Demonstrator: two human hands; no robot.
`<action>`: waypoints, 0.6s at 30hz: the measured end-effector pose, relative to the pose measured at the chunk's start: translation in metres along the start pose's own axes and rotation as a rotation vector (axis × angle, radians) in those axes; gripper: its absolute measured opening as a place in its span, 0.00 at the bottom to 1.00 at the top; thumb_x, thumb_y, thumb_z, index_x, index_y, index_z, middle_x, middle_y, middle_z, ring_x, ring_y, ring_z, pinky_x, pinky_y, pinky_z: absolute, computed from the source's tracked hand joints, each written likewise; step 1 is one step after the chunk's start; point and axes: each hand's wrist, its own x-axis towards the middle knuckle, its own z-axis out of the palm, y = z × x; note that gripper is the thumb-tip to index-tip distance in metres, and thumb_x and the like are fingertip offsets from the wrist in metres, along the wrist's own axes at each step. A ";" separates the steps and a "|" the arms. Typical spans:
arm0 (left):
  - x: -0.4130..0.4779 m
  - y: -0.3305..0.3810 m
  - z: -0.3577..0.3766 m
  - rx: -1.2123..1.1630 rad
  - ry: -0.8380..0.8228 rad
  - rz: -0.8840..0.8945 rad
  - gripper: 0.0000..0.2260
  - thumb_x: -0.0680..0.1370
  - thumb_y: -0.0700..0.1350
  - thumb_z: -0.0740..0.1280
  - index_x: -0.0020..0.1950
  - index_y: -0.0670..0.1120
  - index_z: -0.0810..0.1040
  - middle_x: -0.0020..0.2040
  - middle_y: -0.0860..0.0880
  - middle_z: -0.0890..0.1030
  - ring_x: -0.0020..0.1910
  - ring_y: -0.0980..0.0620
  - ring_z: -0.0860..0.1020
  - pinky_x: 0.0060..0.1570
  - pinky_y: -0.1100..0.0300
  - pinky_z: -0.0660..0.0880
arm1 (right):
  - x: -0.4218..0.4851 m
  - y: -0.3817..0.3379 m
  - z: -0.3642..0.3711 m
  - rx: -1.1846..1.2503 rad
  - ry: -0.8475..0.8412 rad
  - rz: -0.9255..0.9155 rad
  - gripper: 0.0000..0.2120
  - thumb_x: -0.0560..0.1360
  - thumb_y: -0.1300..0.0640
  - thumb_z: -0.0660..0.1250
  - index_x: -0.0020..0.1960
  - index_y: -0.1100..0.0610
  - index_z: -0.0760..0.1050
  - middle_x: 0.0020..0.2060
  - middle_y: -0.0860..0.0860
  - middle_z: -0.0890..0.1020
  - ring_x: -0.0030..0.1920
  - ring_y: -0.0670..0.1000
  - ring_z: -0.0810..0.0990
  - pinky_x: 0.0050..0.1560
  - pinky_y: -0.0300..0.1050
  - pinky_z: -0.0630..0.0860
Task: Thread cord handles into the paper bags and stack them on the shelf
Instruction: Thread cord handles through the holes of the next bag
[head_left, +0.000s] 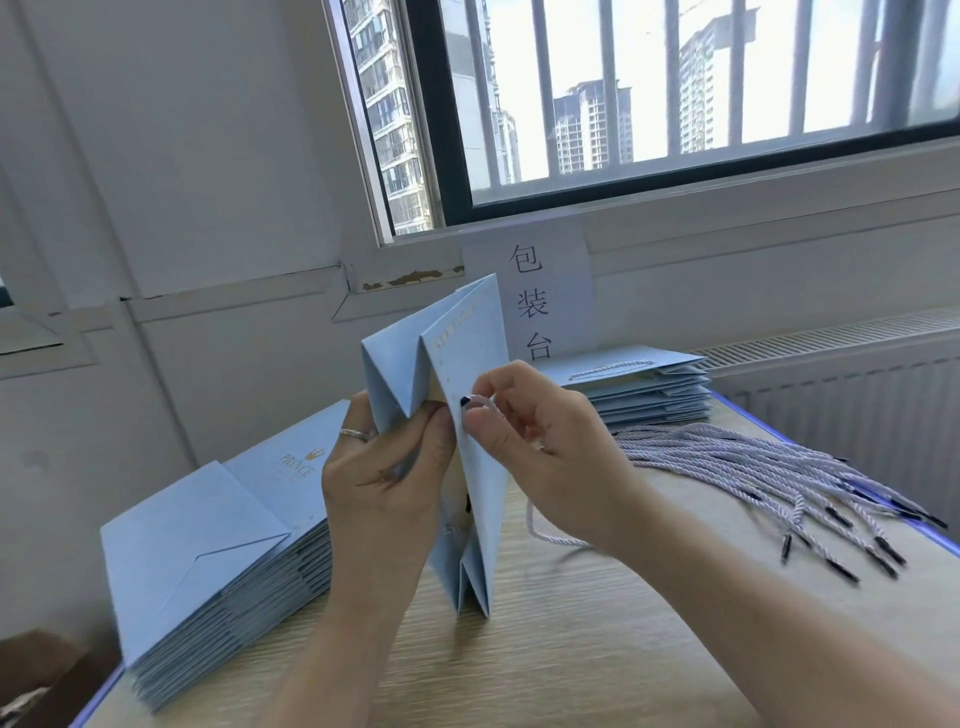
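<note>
A light blue paper bag (467, 343) stands partly folded on its edge on the wooden table (597, 649). My left hand (384, 467), wearing a ring, grips the bag's side near the top. My right hand (540, 441) pinches the black tip of a white twisted cord (550, 538) against the bag's panel near a hole. The rest of that cord loops down to the table below my right wrist.
A stack of flat blue bags (208, 545) lies at the left. Another stack of bags (649, 389), the top one with a cord handle, sits behind at the right. A bundle of loose cords (769, 473) lies right. A radiator and a window stand behind.
</note>
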 end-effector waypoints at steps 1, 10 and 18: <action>0.000 0.001 0.000 -0.002 0.001 0.003 0.08 0.72 0.46 0.70 0.47 0.58 0.86 0.52 0.53 0.82 0.50 0.60 0.82 0.44 0.69 0.77 | -0.001 0.000 0.000 -0.020 -0.014 -0.001 0.12 0.78 0.44 0.63 0.52 0.52 0.73 0.30 0.49 0.72 0.32 0.55 0.70 0.36 0.55 0.71; 0.001 -0.006 -0.007 0.170 -0.030 0.095 0.09 0.75 0.36 0.72 0.44 0.50 0.87 0.43 0.46 0.83 0.36 0.54 0.80 0.34 0.58 0.77 | -0.009 0.005 -0.004 -0.306 -0.131 0.005 0.28 0.66 0.29 0.67 0.54 0.49 0.67 0.38 0.40 0.74 0.39 0.41 0.73 0.40 0.40 0.70; 0.006 -0.025 -0.011 0.416 -0.012 0.302 0.06 0.74 0.44 0.71 0.42 0.45 0.87 0.49 0.49 0.83 0.41 0.54 0.81 0.37 0.57 0.76 | -0.011 0.003 0.000 -0.213 -0.145 -0.068 0.11 0.72 0.53 0.66 0.42 0.55 0.65 0.33 0.46 0.71 0.34 0.49 0.70 0.35 0.39 0.67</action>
